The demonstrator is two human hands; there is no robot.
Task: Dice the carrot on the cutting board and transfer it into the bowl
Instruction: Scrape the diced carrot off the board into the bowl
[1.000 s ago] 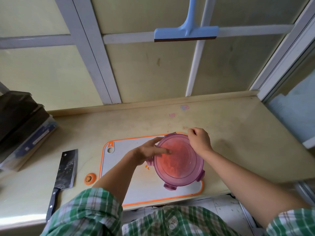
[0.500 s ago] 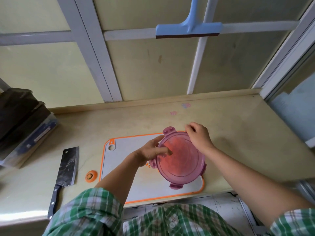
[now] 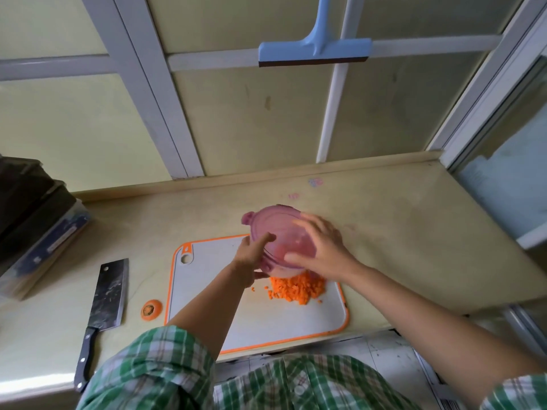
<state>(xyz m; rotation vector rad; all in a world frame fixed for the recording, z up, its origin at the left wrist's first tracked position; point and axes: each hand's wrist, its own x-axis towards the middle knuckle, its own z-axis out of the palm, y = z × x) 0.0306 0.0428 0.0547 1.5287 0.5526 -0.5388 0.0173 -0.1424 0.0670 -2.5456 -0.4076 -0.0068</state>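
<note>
A home kitchen is being shown. A beige bench (image 3: 399,232) is carrying a white, orange-rimmed cutting board (image 3: 207,291), on which diced carrot (image 3: 296,288) is being heaped. Left of the cutting board, a cleaver (image 3: 108,294) and a cut-off carrot top (image 3: 151,310) are being left lying. Beyond the cutting board, a blue squeegee (image 3: 314,51) is being hung against frosted, white-framed panes (image 3: 236,119).

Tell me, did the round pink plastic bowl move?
Yes. The round pink plastic bowl rose toward the wall, over the orange-rimmed white cutting board's far edge.
</note>
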